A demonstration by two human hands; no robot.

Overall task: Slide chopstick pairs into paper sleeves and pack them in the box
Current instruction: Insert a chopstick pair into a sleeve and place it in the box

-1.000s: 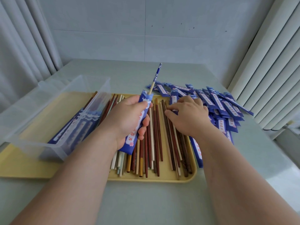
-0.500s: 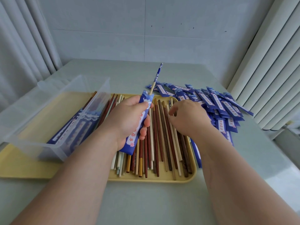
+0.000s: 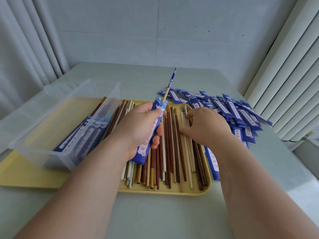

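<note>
A: Tray (image 3: 164, 191) colour?
B: Yellow. Loose chopsticks (image 3: 174, 145): red-brown, dark brown, cream.
A: Held sleeve (image 3: 143, 149)?
B: Blue, white wave print, red characters on white strip. Its chopstick (image 3: 170, 83): pale shaft, blue-white patterned top.

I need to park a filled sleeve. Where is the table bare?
Bare table: the strip before the yellow tray's near rim, and the stretch beyond tray and clear box to the wall. Crowded: chopsticks fill the tray; a sleeve pile lies to its right.

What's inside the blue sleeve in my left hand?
One chopstick with a blue-patterned top sticks out of the sleeve; the paper and left hand hide the rest.
</note>
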